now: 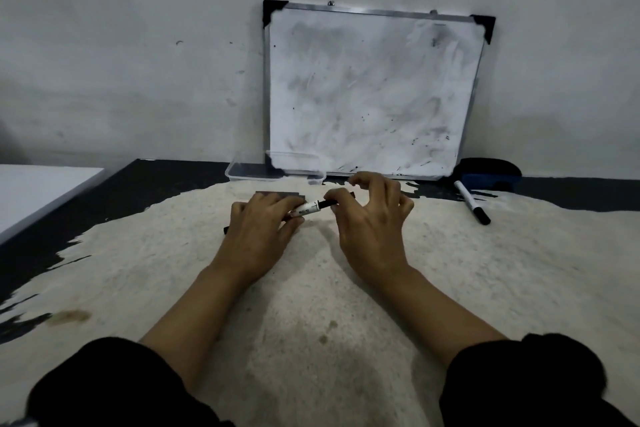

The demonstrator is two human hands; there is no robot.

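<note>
Both hands on one marker [308,208], middle of the fuzzy mat

The left hand [258,229] is wrapped round the white barrel, and the right hand [370,218] pinches the black end with thumb and forefinger while its other fingers fan out loose. The marker sits tilted just above the cream mat [311,305], near its far edge. A dark flat slab [277,193] pokes out just beyond the left knuckles. Further back there's a clear plastic tub [242,172] and a smudgy whiteboard [370,90] leaning on the wall. Off to the right lie a second marker [472,199] and a blue eraser [488,175].
</note>
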